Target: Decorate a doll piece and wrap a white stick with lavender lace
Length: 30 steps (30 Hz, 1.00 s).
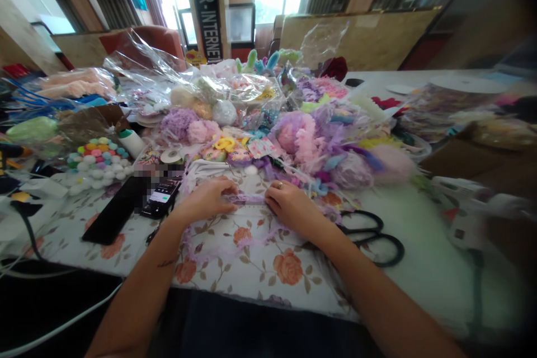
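Note:
A narrow lilac lace trim (248,198) is stretched level between my two hands, low over the flowered cloth. My left hand (212,197) has its thumb and curled fingers about the left end. At the other end, the fingers of my right hand (289,202), with a ring on one, are pressed together on the trim. Just beneath it runs a pale strip with a row of small marks, too faint to name surely. More of the lilac trim (247,241) lies in a loose curve on the cloth nearer to me.
Black-handled scissors (380,238) lie right of my right forearm, with a white glue gun (465,212) beyond. Two phones, one lit phone (163,196) and one dark phone (115,210), lie at left. Pompoms (98,162), yarn (180,123) and plastic bags crowd the back.

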Available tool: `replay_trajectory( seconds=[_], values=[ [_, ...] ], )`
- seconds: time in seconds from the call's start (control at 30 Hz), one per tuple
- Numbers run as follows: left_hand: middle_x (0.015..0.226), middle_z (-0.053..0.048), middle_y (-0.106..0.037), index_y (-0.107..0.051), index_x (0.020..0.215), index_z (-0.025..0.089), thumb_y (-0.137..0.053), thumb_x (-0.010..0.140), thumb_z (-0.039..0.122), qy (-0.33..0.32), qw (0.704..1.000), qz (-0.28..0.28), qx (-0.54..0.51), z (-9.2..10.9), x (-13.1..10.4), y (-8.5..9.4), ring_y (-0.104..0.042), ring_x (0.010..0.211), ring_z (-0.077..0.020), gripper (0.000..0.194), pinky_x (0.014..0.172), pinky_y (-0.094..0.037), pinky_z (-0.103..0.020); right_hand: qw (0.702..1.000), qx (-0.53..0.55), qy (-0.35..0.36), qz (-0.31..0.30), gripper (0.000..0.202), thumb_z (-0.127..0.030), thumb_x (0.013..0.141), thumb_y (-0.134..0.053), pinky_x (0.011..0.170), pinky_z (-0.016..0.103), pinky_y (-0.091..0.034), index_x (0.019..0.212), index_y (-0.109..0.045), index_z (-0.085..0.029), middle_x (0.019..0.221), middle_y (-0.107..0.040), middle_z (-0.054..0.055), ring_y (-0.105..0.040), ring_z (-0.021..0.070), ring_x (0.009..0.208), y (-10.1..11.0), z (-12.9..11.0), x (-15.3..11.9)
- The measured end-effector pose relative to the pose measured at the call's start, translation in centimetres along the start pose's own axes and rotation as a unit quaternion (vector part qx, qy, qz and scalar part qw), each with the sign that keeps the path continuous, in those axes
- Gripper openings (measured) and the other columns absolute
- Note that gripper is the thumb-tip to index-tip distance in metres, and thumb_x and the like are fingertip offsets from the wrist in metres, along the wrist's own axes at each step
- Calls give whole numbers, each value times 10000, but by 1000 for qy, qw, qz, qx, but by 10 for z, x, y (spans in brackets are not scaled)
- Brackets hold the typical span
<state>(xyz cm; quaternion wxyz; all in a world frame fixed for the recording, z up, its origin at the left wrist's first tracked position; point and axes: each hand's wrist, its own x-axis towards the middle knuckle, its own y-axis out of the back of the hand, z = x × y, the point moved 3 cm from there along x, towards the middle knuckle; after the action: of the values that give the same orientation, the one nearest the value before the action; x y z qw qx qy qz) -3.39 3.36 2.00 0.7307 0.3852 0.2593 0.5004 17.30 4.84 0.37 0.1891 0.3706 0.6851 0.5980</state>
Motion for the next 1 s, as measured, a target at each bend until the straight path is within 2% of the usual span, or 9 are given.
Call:
replay_trajectory(
  seconds=[0.1,0.23,0.37,0.5,0.6,0.73,0.8,0.9,1.0],
  values=[
    [839,-31,-673,-663,895,172,-575,750,191,28,999,-7,-32,-5,0,0,-599,765,-178,171,702,-457,-280,1000,5,-1,-5,217,-133,920,-503,734,279,-417,780,-668,-114,874,-641,104,-578,175,785,1,0,0],
    [792,-35,-668,-667,861,150,-557,761,194,52,996,-11,-77,-11,-1,4,-580,714,-165,155,672,-451,-270,1000,9,-2,-8,210,-140,913,-518,723,270,-406,772,-674,-123,866,-644,94,-573,167,772,5,0,0],
    [783,-33,-682,-689,843,152,-564,760,195,48,995,-20,-89,-10,-1,4,-594,722,-164,157,677,-452,-265,999,11,-22,-24,168,-152,889,-567,688,257,-391,763,-675,-134,854,-652,79,-570,157,737,13,2,-3],
    [875,-34,-725,-709,883,170,-573,761,186,27,992,-32,-120,-11,-1,2,-640,810,-174,184,741,-475,-263,998,23,-29,-41,180,-164,892,-565,682,243,-390,747,-669,-143,833,-651,71,-580,153,733,17,7,-5],
    [963,-38,-734,-709,944,186,-559,799,212,22,990,-9,-140,-16,-1,4,-655,882,-188,210,801,-481,-282,998,29,-30,-45,178,-179,896,-563,683,242,-389,755,-668,-153,839,-653,69,-587,159,748,16,11,-6],
    [964,-55,-723,-708,929,179,-542,842,263,27,992,74,-104,-19,0,12,-642,896,-204,205,795,-468,-302,998,39,-37,-31,118,-208,885,-589,677,248,-385,816,-673,-163,819,-654,57,-589,169,748,14,12,-6],
    [913,-51,-705,-710,864,181,-584,825,290,18,992,92,-82,-15,-1,15,-624,868,-204,171,759,-456,-300,998,37,-40,-29,112,-213,884,-592,668,249,-382,824,-672,-164,805,-651,54,-587,171,736,14,12,-7],
    [811,-26,-635,-717,727,198,-690,753,324,-10,997,63,-51,-6,-1,12,-589,844,-198,131,764,-434,-300,998,31,-33,-34,140,-200,893,-574,681,246,-386,795,-667,-162,827,-652,62,-588,169,749,14,11,-7],
    [797,-18,-585,-734,699,215,-737,708,318,-9,999,35,-13,-2,-1,6,-562,868,-201,103,778,-421,-304,999,23,-28,-37,160,-190,900,-559,698,245,-387,779,-659,-159,848,-651,68,-589,166,764,15,10,-7]
  ],
)
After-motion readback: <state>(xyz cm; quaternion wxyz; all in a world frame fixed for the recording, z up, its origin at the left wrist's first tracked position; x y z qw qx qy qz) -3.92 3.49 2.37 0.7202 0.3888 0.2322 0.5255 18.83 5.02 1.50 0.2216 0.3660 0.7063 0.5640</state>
